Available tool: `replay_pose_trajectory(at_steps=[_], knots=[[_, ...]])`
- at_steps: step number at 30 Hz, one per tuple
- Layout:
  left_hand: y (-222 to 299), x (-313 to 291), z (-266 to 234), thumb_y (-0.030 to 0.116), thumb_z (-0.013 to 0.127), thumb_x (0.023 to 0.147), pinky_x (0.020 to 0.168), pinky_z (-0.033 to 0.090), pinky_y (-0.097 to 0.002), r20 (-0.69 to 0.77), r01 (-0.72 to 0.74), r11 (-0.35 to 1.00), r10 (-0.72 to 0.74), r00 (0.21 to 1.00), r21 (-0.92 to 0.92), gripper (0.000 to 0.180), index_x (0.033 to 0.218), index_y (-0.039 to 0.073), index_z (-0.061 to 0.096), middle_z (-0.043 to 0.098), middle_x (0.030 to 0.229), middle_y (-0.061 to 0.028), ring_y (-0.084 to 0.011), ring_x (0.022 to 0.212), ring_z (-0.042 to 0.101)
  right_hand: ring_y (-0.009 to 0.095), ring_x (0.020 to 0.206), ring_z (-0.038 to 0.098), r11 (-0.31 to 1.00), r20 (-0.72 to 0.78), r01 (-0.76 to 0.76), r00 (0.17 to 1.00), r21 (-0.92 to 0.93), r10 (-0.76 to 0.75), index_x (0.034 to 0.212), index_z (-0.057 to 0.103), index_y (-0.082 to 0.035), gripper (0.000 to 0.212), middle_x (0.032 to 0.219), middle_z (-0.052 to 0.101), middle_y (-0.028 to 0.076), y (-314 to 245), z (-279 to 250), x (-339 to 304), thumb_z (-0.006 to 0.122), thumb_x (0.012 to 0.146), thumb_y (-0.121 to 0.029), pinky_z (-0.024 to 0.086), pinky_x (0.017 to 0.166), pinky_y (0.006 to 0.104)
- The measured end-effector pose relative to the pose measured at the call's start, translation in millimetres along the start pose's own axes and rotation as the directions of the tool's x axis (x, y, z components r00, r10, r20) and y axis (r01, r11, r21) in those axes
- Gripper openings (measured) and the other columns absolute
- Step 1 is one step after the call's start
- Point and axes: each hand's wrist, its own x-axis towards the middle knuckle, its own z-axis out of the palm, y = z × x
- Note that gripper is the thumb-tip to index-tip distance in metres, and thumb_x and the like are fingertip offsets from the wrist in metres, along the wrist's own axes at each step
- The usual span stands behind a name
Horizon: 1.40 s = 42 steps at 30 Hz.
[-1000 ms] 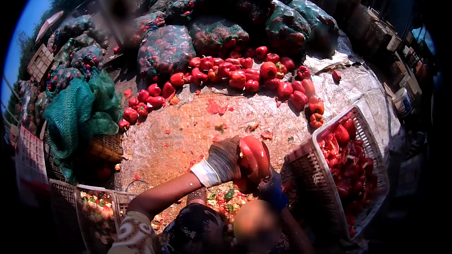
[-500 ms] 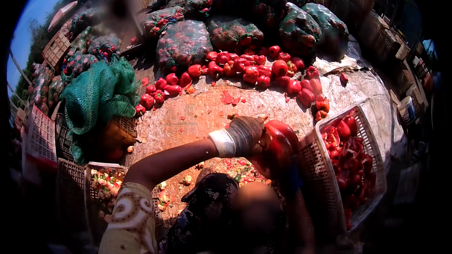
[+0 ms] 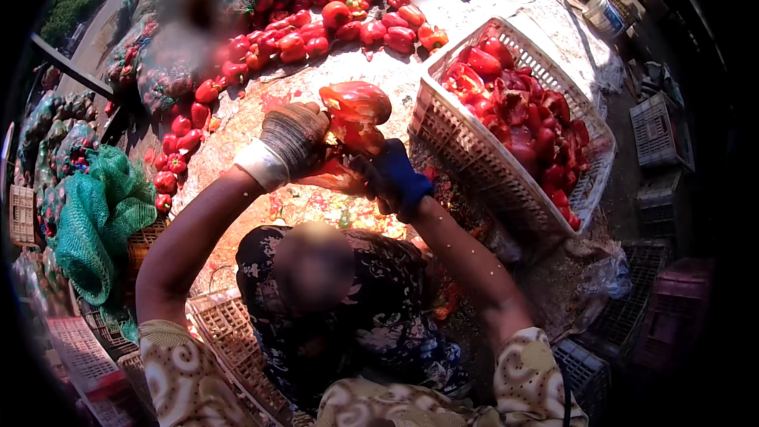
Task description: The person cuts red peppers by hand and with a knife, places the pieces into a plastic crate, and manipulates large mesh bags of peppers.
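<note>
A red bell pepper (image 3: 357, 113), split open with its paler inside showing, is held between my two hands over the ground sheet. My left hand (image 3: 294, 141), in a grey ribbed glove with a white band at the wrist, is closed on the pepper's left side. Against its lower right side my right hand (image 3: 398, 178), in a dark and blue glove, has its fingers curled round the flesh. A lower flap (image 3: 336, 177) of pepper spreads out between the hands. Any small tool inside the fingers is hidden.
To the right, a white plastic crate (image 3: 518, 182) holds opened red peppers (image 3: 526, 122). Whole red peppers (image 3: 292, 46) lie in a curved row beyond my hands. Green netting (image 3: 99, 217) drapes at the left near filled mesh sacks (image 3: 170, 75). Another crate (image 3: 229, 324) stands by my left elbow.
The pepper looked mostly whole before and is now pulled open into parts. My view has swung right and down, so the crate of opened peppers sits higher in the picture.
</note>
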Motion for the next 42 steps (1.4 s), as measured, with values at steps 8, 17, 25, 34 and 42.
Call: replay_pose_trajectory(at_steps=[8, 17, 25, 34, 42], knots=[[13.1, 28.8, 4.0, 0.043, 0.07, 0.074, 0.063, 0.046, -0.0459, 0.13, 0.124, 0.992, -0.127, 0.983, 0.031, 0.044, 0.084, 0.002, 0.063, 0.058, 0.077, -0.0189, -0.0365, 0.072, 0.06, 0.013, 0.044, 0.049, 0.989, -0.047, 0.01, 0.999, 0.148, -0.003, 0.096, 0.065, 0.002, 0.03, 0.06, 0.057, 0.005, 5.8, -23.4, -8.7, 0.069, 0.085, -0.025, 0.037, 0.04, 0.0288], [-63.1, -18.5, -16.0, 0.038, 0.069, 0.082, 0.068, 0.047, -0.0442, -0.098, 0.317, 0.948, -0.314, 0.944, 0.021, 0.036, 0.088, 0.004, 0.058, 0.059, 0.085, -0.0177, -0.0369, 0.08, 0.06, 0.014, 0.044, 0.053, 0.986, -0.45, 0.167, 0.879, -0.013, -0.155, 0.078, 0.064, 0.003, 0.02, 0.062, 0.06, 0.007, 36.5, -147.6, -37.4, 0.074, 0.078, -0.014, 0.039, 0.04, 0.031], [-56.2, -141.1, 28.0, 0.035, 0.076, 0.075, 0.068, 0.048, -0.0442, 0.064, 0.65, 0.759, -0.651, 0.756, 0.036, 0.037, 0.086, 0.004, 0.059, 0.06, 0.084, -0.0181, -0.0372, 0.078, 0.061, 0.035, 0.076, 0.067, 0.449, -0.407, -0.062, 0.548, -0.891, -0.731, 0.104, 0.067, -0.002, 0.035, 0.087, 0.069, 0.019, -41.7, -269.0, -1.6, 0.073, 0.081, -0.028, 0.052, 0.064, 0.0405], [-77.6, -392.5, 12.3, 0.023, 0.073, 0.075, 0.074, 0.047, -0.0463, 0.039, 0.864, 0.464, -0.884, 0.466, 0.194, 0.031, 0.089, 0.002, 0.055, 0.057, 0.088, -0.0191, -0.0404, 0.087, 0.057, 0.031, 0.12, 0.054, 0.421, -0.091, 0.136, 0.874, -0.897, -0.477, 0.128, 0.056, -0.006, 0.049, 0.128, 0.056, 0.019, 13.7, -270.5, 49.0, 0.067, 0.086, -0.028, 0.043, 0.1, 0.037], [-14.9, -595.8, -9.7, 0.036, 0.069, 0.081, 0.088, 0.049, -0.0434, 0.106, 0.968, 0.127, -0.989, 0.106, 0.218, 0.052, 0.12, 0.004, 0.057, 0.061, 0.116, -0.0205, -0.0366, 0.106, 0.059, 0.033, 0.119, 0.055, 0.26, -0.019, 0.113, 0.889, -0.959, -0.457, 0.121, 0.061, -0.002, 0.041, 0.123, 0.059, 0.022, 36.8, -266.8, 94.3, 0.066, 0.085, -0.02, 0.042, 0.103, 0.0386]])
